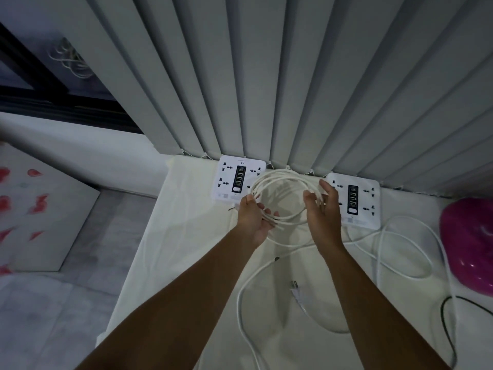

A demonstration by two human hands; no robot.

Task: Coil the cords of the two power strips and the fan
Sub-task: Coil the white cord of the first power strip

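- The left hand [254,218] is palm up with its fingers curled loosely around the near-left side of a coil of white cord [280,194]; several loops lie across the palm.
- The right hand [322,209] is mostly open, fingers spread, with the right side of the coil running between thumb and fingers; the grip looks light, and how firmly it pinches cannot be told.
- The coil is held up between the two hands, just above the white counter [186,236], in front of the two power strips.
- The left power strip [226,180] is a white square block with sockets around a dark centre panel; it lies flat at the far edge of the counter, partly hidden behind the coil.
- The right power strip [360,201] is the same kind of block, lying flat just beside the right hand.
- A loose white cord [405,252] sprawls in wide loops over the counter to the right and near side of the hands.
- A white plug [296,289] with metal prongs lies on the counter between the forearms.
- A pink object [469,241] sits at the right edge of the counter; a thin black cord [445,324] curves near it.
- Grey vertical blinds [293,76] hang behind the counter.
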